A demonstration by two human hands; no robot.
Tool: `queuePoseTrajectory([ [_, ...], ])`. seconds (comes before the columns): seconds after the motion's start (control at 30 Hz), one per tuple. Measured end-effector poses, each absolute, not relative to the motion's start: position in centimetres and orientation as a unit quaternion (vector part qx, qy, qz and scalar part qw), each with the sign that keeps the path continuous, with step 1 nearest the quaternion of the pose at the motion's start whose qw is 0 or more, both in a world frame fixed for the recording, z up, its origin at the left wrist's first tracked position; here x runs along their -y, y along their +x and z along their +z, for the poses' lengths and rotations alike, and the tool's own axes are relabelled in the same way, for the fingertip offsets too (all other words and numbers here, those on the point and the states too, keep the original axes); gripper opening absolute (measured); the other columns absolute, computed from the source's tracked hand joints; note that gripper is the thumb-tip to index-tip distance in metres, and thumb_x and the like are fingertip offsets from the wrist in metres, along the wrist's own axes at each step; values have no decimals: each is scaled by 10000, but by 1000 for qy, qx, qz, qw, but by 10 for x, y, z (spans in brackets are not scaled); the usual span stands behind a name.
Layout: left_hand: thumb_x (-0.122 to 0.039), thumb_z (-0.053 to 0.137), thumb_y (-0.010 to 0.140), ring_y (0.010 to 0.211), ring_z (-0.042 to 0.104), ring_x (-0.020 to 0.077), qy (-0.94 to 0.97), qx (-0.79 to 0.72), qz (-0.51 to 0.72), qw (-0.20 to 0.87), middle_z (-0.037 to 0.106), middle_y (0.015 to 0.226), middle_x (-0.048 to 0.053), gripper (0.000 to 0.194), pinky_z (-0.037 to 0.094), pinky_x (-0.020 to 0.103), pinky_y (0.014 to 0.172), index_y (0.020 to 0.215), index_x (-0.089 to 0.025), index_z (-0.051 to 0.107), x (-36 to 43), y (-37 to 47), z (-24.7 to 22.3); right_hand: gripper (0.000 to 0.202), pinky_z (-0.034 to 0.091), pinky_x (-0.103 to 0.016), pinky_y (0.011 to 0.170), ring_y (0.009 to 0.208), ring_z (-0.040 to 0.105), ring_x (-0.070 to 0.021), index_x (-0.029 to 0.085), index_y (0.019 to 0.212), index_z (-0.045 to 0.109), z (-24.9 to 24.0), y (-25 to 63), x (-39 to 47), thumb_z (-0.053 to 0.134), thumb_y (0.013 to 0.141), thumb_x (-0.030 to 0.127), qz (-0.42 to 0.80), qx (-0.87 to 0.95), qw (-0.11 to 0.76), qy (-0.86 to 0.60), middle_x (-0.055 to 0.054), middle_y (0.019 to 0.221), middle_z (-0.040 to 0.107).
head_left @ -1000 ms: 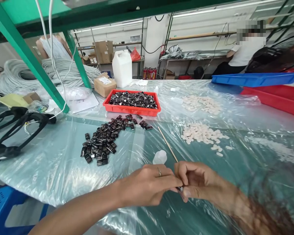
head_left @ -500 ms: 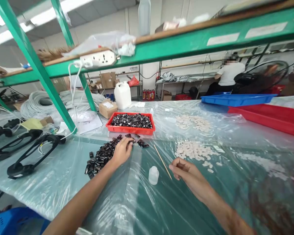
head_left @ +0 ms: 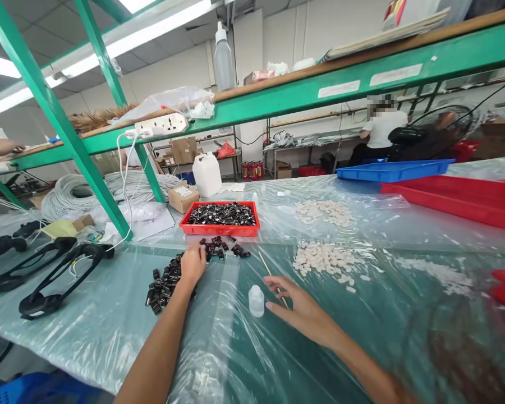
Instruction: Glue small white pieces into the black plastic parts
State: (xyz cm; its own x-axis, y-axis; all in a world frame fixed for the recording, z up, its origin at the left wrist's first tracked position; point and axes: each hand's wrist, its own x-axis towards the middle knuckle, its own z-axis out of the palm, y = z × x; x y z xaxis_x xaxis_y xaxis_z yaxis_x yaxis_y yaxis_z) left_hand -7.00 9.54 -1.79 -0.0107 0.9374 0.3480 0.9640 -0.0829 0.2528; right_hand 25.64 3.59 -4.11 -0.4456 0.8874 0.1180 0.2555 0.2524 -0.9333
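My left hand (head_left: 192,265) is at the pile of small black plastic parts (head_left: 165,289), with its fingers curled down. Whatever may be between the fingertips is hidden. More black parts lie loose just right of those fingers. My right hand (head_left: 297,306) hovers over a thin wooden stick (head_left: 266,264), fingers apart and nothing held. Left of its thumb, close but apart, stands a small translucent white bottle (head_left: 256,302). Behind the pile is a red tray (head_left: 219,229) full of similar black parts.
Pale flat pieces (head_left: 324,259) lie in heaps on the plastic-covered table. A blue tray (head_left: 395,170) rests over a red bin (head_left: 458,199) at right. Black frames (head_left: 63,280) lie at left beside a green shelf post (head_left: 84,160). A person (head_left: 385,132) sits behind.
My left hand has drawn back and left over the black pile. My right hand has moved left towards the bottle, and its fingers have spread from a near pinch.
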Motion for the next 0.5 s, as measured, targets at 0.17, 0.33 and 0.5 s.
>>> queuePoseTrajectory([
  [0.17, -342, 647, 992, 1305, 577, 307, -768, 614, -182, 28, 576, 1449, 118, 391, 498, 573, 1098, 1350, -194, 596, -104, -49, -47, 510, 490, -527, 1094, 1278, 602, -335, 322, 1293, 605, -48, 243, -27, 703, 829, 507, 452, 735, 294, -412, -64, 1432, 603],
  [0.33, -349, 645, 996, 1164, 655, 254, -815, 563, -138, -20, 673, 1284, 98, 269, 557, 501, 1022, 1197, -171, 669, -105, -50, -46, 362, 495, -556, 1077, 1223, 632, -349, 318, 1163, 623, -48, 236, -27, 675, 846, 485, 439, 747, 277, -416, -55, 1292, 673],
  [0.5, -344, 662, 986, 1065, 685, 226, -839, 523, -130, -75, 690, 1218, 86, 270, 600, 446, 936, 1186, -162, 663, -92, -46, -49, 279, 504, -517, 1053, 1168, 653, -317, 315, 1075, 592, -51, 234, -24, 678, 856, 464, 442, 764, 265, -389, -37, 1154, 701],
])
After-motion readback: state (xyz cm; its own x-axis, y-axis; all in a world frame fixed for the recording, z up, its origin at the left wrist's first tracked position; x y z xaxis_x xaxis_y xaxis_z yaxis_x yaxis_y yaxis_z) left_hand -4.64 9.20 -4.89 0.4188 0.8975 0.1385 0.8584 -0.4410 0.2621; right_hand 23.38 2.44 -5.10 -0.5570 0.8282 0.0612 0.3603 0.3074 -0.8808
